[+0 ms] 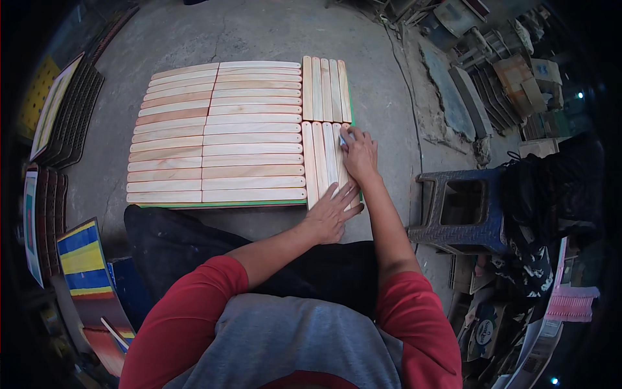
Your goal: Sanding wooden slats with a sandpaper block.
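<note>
My right hand is on the outermost of the upright-lying wooden slats at the right. Under its fingertips is a small whitish-blue piece, mostly hidden; its material is unclear. My left hand lies with fingers spread across the near ends of the same slats. Further off, a second group of slats points away from me. To the left, two columns of pale slats lie crosswise, side by side. Each visible outer end has a small hole and is rounded. A board with a green edge shows beneath them.
A blue plastic stool stands at the right with dark fabric beside it. Stacked panels and a blue-and-yellow striped board line the left. Cardboard boxes sit at the far right. A cable crosses the concrete floor.
</note>
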`<state>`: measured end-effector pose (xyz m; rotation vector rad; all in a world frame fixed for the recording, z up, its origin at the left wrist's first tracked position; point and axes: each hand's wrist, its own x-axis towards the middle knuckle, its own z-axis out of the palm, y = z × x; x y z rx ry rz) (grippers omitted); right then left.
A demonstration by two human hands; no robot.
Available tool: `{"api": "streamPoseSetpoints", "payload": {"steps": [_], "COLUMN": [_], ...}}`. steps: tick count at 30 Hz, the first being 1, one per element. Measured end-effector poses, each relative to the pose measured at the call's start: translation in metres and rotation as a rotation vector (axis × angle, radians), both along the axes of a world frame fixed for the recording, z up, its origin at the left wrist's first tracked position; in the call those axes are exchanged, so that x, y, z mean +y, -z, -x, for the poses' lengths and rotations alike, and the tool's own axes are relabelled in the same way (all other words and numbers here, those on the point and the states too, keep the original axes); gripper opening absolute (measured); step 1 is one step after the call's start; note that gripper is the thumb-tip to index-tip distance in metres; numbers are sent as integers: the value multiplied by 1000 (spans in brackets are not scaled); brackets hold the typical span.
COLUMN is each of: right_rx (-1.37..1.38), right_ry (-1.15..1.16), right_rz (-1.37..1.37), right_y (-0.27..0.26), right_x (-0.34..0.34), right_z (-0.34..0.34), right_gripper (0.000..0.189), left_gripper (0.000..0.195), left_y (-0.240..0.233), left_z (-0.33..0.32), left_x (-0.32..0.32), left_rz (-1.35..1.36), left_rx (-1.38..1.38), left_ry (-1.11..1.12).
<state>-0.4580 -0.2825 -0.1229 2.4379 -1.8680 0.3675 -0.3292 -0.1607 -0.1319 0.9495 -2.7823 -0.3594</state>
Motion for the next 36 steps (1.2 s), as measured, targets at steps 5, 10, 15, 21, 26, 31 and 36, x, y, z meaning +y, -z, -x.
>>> {"api": "streamPoseSetpoints", "payload": {"steps": [5,10,15,21,26,31,36], "right_rx": [-9,-66,-168,-222,-311,-434,-587], "right_ry": [21,104,119,142,220,375,451], "right_rz": [31,-6,-49,-28,-12,-213,-293], "right_y": [2,2,0,8,-2,-19,-14], "right_x": [-12,-10,-5,-1,8,39,71], "right_z": [-5,-7,-4,-4,-10,3,15], "right_gripper": [36,33,35,36,36,35,34], "left_gripper": [66,66,61,62,77,74,62], "left_y": [7,-10,-1,12,-3,-17,-10], "left_z": [-3,-4,-5,-2,-19,-53,-64], "left_x": [-11,-8,-14,-13,-7,26,85], "left_rz": [26,26,59,97,58,-90,-724], "left_rx": [48,-72,-79,10,-13,307,977], "left_ry": [11,-10,9,45,74,-58,-629]}}
